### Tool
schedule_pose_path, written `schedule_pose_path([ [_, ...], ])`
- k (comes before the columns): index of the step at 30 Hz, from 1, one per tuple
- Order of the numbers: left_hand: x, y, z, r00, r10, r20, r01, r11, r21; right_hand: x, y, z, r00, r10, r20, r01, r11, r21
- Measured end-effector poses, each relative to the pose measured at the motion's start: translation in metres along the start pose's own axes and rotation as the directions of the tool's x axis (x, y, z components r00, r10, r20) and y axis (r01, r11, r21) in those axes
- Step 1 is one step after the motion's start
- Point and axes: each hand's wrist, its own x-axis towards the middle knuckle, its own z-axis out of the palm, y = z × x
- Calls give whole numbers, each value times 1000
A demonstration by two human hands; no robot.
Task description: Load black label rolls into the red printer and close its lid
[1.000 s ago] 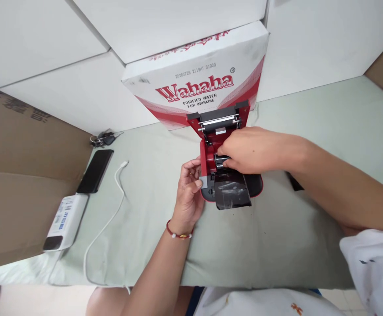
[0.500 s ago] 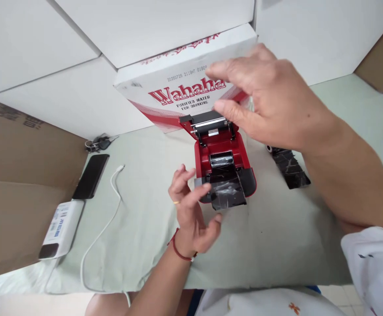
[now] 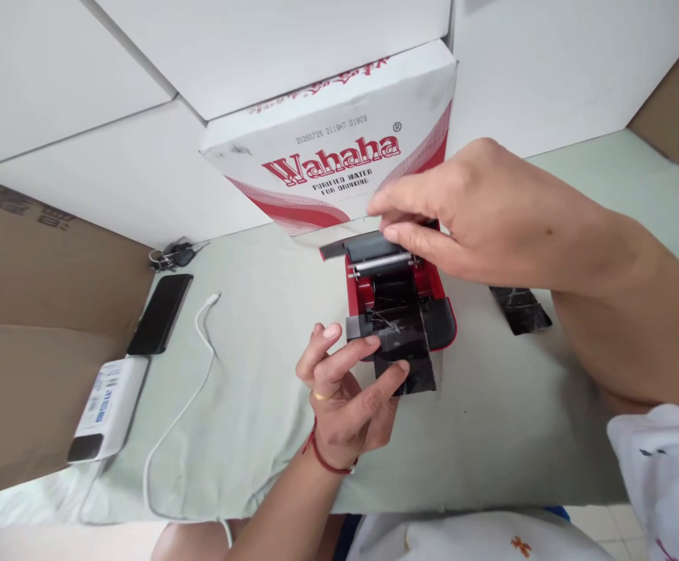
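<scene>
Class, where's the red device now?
In the head view, the red device sits just right of centre, in front of the Wahaha box, with the left hand at its near edge.

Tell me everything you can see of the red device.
The red device looks plastic, with a red body, dark near end and grey left corner piece. It sits on the green cloth, nearer than the Wahaha box. Its lid is part-open, showing a shiny bar. A black strip extends over the near end. The right hand is at the lid; the left hand has fingers over the strip.
</scene>
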Motion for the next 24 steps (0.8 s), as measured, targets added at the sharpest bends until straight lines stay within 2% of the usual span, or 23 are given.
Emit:
schedule_pose_path([
  [2,3,1,0,999,20,28,-20,1000,-3,-2,-3,2,1000,-30,-4,29,991,-134],
  [4,6,2,1,999,2,44,-1,1000,-27,-2,-4,7,987,-96,131,125,964,-236],
  [6,10,3,2,998,-55,35,58,994,-93,-2,-4,13,953,-160,258,228,938,-261],
  [8,14,1,4,988,-156,-15,150,967,-205,-1,-3,18,937,-195,289,271,928,-254],
  [11,21,-4,7,934,-352,-66,310,887,-341,0,-2,22,936,-215,277,288,923,-255],
  [15,26,-13,9,864,-503,23,465,778,-422,1,-6,17,930,-211,301,297,913,-280],
  [18,29,-19,9,806,-588,65,528,666,-527,3,-8,9,936,-189,297,263,937,-232],
  [21,32,-26,8,757,-646,99,553,551,-624,5,-4,5,949,-201,243,242,959,-148],
  [24,35,-31,9,690,-708,152,592,431,-681,1,5,11,946,-251,205,281,950,-138],
])
